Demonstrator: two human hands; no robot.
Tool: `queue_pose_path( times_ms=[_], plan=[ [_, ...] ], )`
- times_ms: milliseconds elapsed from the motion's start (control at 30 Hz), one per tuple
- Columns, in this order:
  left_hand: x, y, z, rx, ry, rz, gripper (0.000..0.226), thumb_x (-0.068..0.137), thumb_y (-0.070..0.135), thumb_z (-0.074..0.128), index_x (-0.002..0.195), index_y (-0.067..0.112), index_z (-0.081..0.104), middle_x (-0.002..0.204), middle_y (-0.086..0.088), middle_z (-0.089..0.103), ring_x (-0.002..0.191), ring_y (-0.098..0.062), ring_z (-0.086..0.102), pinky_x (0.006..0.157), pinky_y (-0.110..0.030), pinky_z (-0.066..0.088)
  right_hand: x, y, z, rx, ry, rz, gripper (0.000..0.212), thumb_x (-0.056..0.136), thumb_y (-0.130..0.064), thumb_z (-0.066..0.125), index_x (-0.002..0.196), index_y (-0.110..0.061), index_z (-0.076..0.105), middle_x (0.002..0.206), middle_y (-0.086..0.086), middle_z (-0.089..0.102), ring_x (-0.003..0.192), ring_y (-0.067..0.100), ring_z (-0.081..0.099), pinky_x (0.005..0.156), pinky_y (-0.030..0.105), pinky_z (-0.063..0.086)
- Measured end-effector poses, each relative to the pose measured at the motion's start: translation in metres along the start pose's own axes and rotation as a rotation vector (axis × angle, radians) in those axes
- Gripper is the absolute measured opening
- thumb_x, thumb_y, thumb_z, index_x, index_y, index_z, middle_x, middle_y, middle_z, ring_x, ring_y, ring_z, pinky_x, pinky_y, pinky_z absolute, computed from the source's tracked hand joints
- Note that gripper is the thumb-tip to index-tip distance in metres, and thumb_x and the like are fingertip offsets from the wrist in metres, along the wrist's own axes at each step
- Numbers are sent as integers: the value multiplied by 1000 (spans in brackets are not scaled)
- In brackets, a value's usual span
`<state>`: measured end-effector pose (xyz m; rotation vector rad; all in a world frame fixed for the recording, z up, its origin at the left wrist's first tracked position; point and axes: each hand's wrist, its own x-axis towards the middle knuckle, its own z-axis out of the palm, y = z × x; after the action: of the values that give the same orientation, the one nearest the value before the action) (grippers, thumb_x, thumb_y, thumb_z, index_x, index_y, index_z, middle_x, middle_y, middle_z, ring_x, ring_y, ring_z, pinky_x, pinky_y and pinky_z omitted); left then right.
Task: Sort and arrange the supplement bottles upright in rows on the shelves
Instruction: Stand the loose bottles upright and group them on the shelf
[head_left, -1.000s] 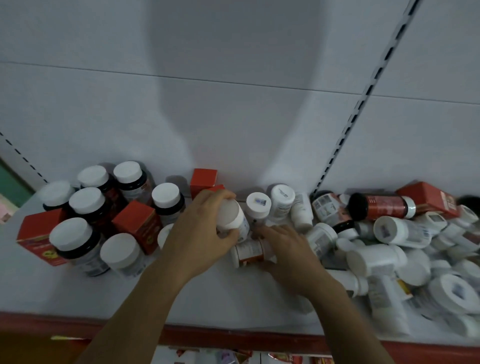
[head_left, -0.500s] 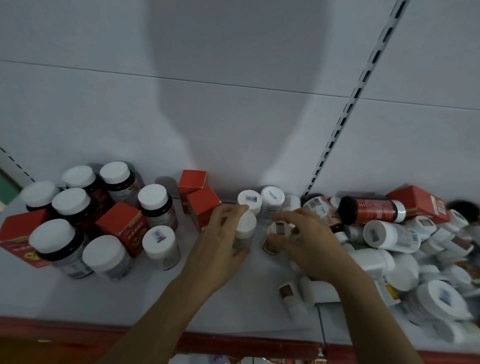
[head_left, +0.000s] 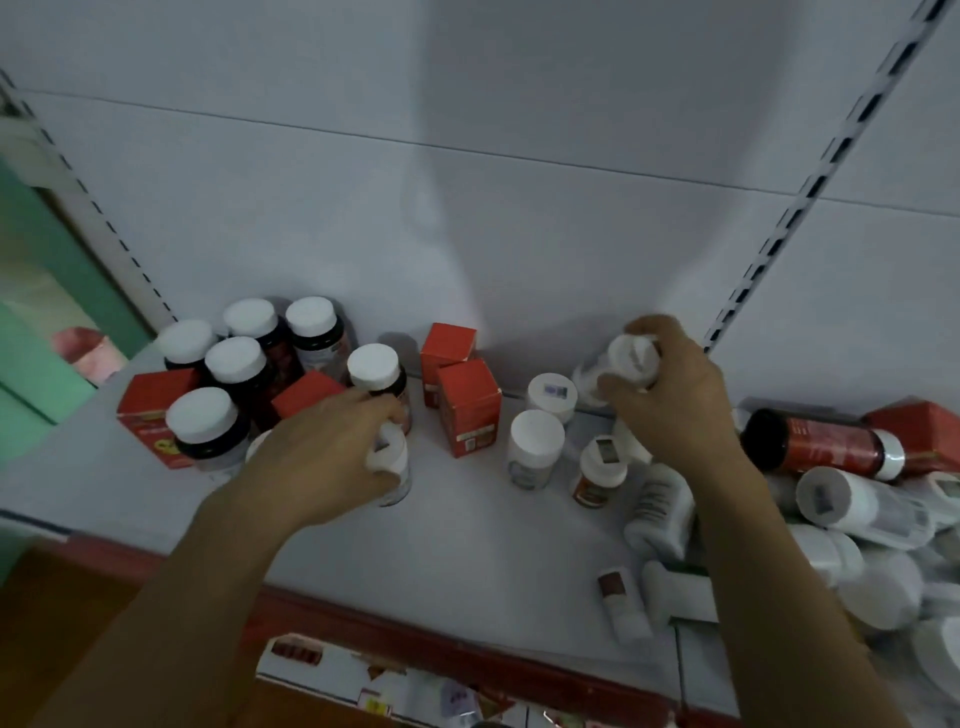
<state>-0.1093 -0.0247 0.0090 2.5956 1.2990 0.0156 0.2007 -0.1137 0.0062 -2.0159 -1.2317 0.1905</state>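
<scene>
On my feed the left hand (head_left: 322, 457) is curled round a small bottle (head_left: 389, 462) that has a white cap with a little sticker on top and a pale body. It stands on the shelf (head_left: 467, 535) just left of the front red box (head_left: 467, 408).

The right hand (head_left: 670, 395) is wrapped round a white bottle (head_left: 631, 358), well to the right of that box and further back, with its ribbed cap turned toward me. It is blurred, and I cannot tell whether it touches the shelf.

Between the box and the right hand, three little bottles (head_left: 535, 449) stand upright. All have white caps, two carry a small sticker on the lid, and the one furthest from the box has a red-brown label.

Left of the box, behind the left hand, is a cluster of dark jars (head_left: 234, 358) with broad white lids, standing upright and close together. Far right of the box is a heap of bottles (head_left: 841, 504) lying on their sides, mostly white, and one of them is dark with a red label (head_left: 815, 441).
</scene>
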Motion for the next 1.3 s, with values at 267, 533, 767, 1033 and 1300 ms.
queue_pose_path(
  times_ms=[267, 533, 767, 1033, 1300],
  plan=[
    [1, 30, 31, -143, -4, 138, 65, 85, 34, 76, 142, 38, 43, 133, 13, 51, 119, -13, 52, 92, -35, 48, -21, -9, 0, 949, 66, 369, 42, 81, -9, 75, 105, -19, 43, 120, 18, 60, 102, 37, 70, 86, 45, 60],
    [18, 76, 75, -513, 246, 193, 62, 77, 24, 86, 129, 30, 52, 127, 10, 52, 110, -12, 56, 91, -40, 53, -32, 9, -12, 930, -23, 336, 40, 86, -4, 67, 120, -22, 58, 113, 16, 67, 107, 39, 67, 83, 45, 59],
    [4, 40, 16, -427, 401, 227, 25, 88, 34, 72, 111, 32, 63, 104, 19, 63, 94, -1, 60, 78, -26, 52, -33, 21, -10, 559, 67, 178, 52, 80, -11, 80, 120, -28, 50, 106, -5, 64, 97, 19, 67, 81, 44, 59],
    [-20, -27, -9, -49, 278, -80, 29, 86, 41, 74, 110, 31, 62, 101, 11, 53, 92, -14, 53, 72, -36, 49, -20, 21, 18, 22, -52, -51, 60, 82, -11, 78, 133, -23, 50, 121, 7, 56, 100, 24, 52, 82, 33, 40],
    [-48, -53, -8, -1, 201, -199, 41, 84, 41, 77, 119, 32, 58, 114, 11, 51, 102, -17, 54, 77, -40, 53, 5, 12, 28, -115, -137, 36, 59, 78, -14, 83, 132, -12, 60, 124, 23, 57, 109, 40, 56, 87, 34, 41]
  ],
)
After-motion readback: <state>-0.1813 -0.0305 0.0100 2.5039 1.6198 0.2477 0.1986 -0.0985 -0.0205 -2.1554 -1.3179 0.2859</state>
